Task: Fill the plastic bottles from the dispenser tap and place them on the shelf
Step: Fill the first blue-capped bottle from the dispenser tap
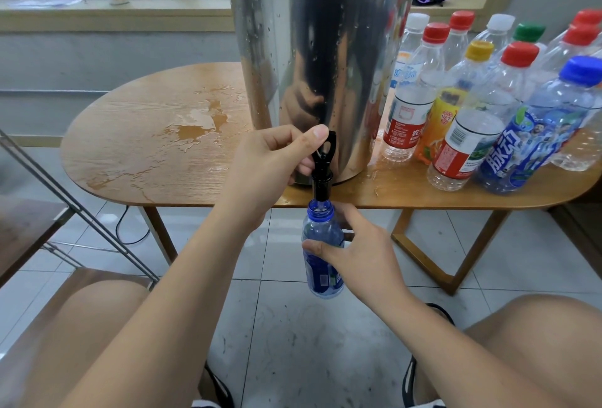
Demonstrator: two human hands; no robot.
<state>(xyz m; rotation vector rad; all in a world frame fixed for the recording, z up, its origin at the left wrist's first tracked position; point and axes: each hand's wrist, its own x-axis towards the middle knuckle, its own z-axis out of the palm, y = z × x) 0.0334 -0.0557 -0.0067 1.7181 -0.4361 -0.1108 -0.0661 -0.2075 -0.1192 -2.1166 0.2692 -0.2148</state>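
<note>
Wet wooden table [136,153], steel dispenser [309,49] stood on it, capped bottles [472,98] grouped at its right.
The black tap [322,176] lever is pinched by the left hand [270,163]; an uncapped blue bottle [322,228] is gripped in curled fingers by the right hand [361,258], its mouth held just under the spout.

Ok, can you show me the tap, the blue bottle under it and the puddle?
tap [322,179]: head view, black spout body.
blue bottle [321,227]: head view, shoulder below the neck.
puddle [195,129]: head view, middle of the wet patch.
</note>
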